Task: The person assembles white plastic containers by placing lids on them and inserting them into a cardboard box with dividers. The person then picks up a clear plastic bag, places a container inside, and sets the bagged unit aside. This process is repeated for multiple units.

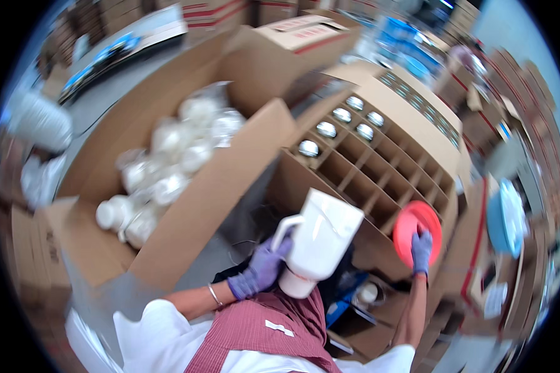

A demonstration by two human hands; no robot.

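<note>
My left hand (265, 266), in a purple glove, grips a large white handled tumbler (323, 235) by its handle side. The tumbler is tilted in front of my apron, with its narrower base toward me. At the right, my gloved right hand (421, 249) reaches into a red plastic bowl (405, 224). Its fingertips are down inside the bowl, and whether they pinch anything is too small to tell. The bowl sits at the near right corner of a divided cardboard carton (373, 179). Several shiny round tops (326, 129) fill cells at the carton's far left.
Left of me, an open carton (200, 219) holds several white bottles or tumblers in clear plastic bags (168, 140). A closed carton (303, 37) stands behind it. A blue basin (504, 219) is at the right. Beside my lap are a blue box (343, 300) and a round white item (367, 293).
</note>
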